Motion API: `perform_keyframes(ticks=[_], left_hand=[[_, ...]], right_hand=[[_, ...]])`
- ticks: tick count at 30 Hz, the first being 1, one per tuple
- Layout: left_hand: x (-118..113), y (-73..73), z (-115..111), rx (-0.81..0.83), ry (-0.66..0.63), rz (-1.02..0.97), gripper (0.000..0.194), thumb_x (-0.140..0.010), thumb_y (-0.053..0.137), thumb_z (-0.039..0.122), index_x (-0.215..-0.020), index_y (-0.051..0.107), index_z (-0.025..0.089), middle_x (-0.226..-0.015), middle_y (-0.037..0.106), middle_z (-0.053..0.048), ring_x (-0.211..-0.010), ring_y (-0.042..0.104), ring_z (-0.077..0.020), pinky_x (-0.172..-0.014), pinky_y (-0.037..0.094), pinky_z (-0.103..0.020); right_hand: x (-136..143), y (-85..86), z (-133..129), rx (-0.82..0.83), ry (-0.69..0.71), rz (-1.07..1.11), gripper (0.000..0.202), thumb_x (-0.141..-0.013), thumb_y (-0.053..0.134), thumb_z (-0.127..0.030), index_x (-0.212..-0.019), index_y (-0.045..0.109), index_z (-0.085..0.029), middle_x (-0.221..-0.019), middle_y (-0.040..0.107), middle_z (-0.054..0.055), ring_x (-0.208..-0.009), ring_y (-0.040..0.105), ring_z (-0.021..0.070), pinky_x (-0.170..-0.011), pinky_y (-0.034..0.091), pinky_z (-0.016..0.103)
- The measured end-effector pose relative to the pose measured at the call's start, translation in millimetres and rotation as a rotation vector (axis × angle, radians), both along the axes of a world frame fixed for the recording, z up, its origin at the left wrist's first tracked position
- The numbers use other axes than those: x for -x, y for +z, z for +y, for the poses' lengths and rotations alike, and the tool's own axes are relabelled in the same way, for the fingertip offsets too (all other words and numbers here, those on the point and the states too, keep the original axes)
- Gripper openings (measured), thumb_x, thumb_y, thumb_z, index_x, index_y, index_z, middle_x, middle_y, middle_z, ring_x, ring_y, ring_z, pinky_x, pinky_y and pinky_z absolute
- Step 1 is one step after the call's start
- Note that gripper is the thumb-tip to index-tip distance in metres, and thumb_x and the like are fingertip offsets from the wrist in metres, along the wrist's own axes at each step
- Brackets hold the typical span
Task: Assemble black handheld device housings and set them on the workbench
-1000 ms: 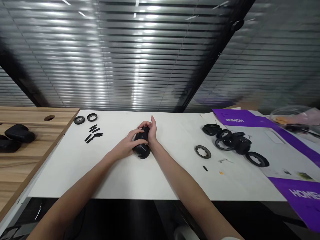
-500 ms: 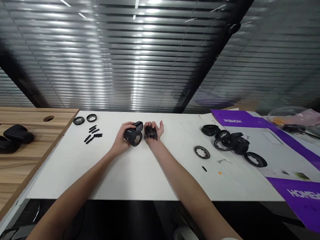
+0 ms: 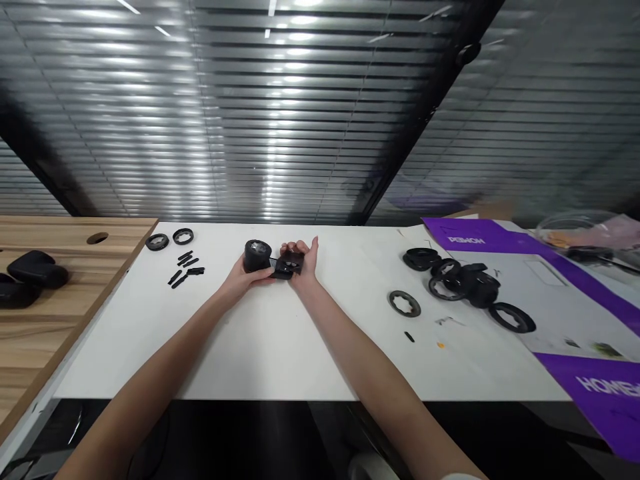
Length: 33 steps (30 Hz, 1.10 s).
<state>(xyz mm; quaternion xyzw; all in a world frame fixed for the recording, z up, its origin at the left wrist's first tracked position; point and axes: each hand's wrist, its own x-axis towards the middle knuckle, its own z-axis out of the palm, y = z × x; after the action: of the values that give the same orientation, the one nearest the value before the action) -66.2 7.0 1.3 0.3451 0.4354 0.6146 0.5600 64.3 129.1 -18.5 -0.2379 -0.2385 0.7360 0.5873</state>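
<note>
Near the middle of the white table, my left hand is closed on a black device with a round, ridged end standing upward. Its flatter part points right, under a dark glossy cover. My right hand holds that cover from the right, palm up with fingers curled behind it and the thumb raised. The device and the cover meet or overlap; whether they are joined I cannot tell.
Two black rings and several small black strips lie at the left. A flat ring, a dark cluster of parts and a purple-and-white box are on the right.
The device in my left hand has turned, its round end now upward and its flat part toward the right. My right hand has shifted slightly left, and the two pieces have come together.
</note>
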Motion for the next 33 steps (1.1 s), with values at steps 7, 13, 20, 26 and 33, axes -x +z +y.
perform_keyframes(ticks=[7, 13, 20, 26, 33], left_hand=[[-1.4, 4.1, -1.0, -0.013, 0.013, -0.016, 0.06, -0.068, 0.096, 0.029, -0.119, 0.066, 0.017, -0.13, 0.067, -0.013, -0.114, 0.069, -0.03, -0.083, 0.068, -0.04], [-2.2, 5.0, -3.0, -0.017, 0.008, 0.012, 0.066, -0.066, 0.097, 0.03, -0.122, 0.067, 0.017, -0.133, 0.069, -0.014, -0.114, 0.071, -0.0321, -0.078, 0.07, -0.04], [-1.0, 1.9, -2.9, -0.058, -0.051, 0.024, 0.062, -0.067, 0.096, 0.034, -0.121, 0.07, 0.017, -0.126, 0.072, -0.014, -0.111, 0.073, -0.0341, -0.075, 0.069, -0.043], [-1.7, -1.6, -1.8, -0.071, -0.069, -0.01, 0.062, -0.066, 0.096, 0.038, -0.118, 0.07, 0.016, -0.12, 0.074, -0.013, -0.106, 0.073, -0.0334, -0.072, 0.068, -0.041], [4.1, -6.1, 3.0, -0.111, 0.006, -0.023, 0.061, -0.058, 0.098, 0.04, -0.106, 0.069, 0.014, -0.104, 0.072, -0.009, -0.095, 0.072, -0.0288, -0.07, 0.066, -0.041]], right_hand=[[9.0, 8.6, -12.2, -0.039, 0.086, -0.153, 0.062, -0.077, 0.081, -0.065, -0.059, 0.038, -0.024, -0.062, 0.06, -0.001, -0.069, 0.068, 0.0188, -0.072, 0.058, 0.032], [8.1, 19.4, -18.9, -0.069, 0.197, -0.261, 0.048, -0.082, 0.077, -0.062, -0.064, 0.055, -0.023, -0.063, 0.067, 0.0, -0.063, 0.065, 0.0178, -0.069, 0.057, 0.031], [3.3, 22.0, -15.8, -0.103, 0.317, -0.342, 0.052, -0.083, 0.071, -0.069, -0.063, 0.061, -0.022, -0.056, 0.065, 0.0, -0.053, 0.061, 0.0153, -0.059, 0.051, 0.027], [5.1, 23.9, -17.6, -0.111, 0.322, -0.34, 0.064, -0.077, 0.066, -0.084, -0.06, 0.06, -0.022, -0.052, 0.064, 0.0, -0.049, 0.056, 0.0139, -0.053, 0.046, 0.026], [9.4, 16.9, -16.2, -0.161, 0.214, -0.332, 0.073, -0.079, 0.054, -0.092, -0.055, 0.05, -0.023, -0.05, 0.053, -0.001, -0.048, 0.051, 0.0127, -0.051, 0.046, 0.027]])
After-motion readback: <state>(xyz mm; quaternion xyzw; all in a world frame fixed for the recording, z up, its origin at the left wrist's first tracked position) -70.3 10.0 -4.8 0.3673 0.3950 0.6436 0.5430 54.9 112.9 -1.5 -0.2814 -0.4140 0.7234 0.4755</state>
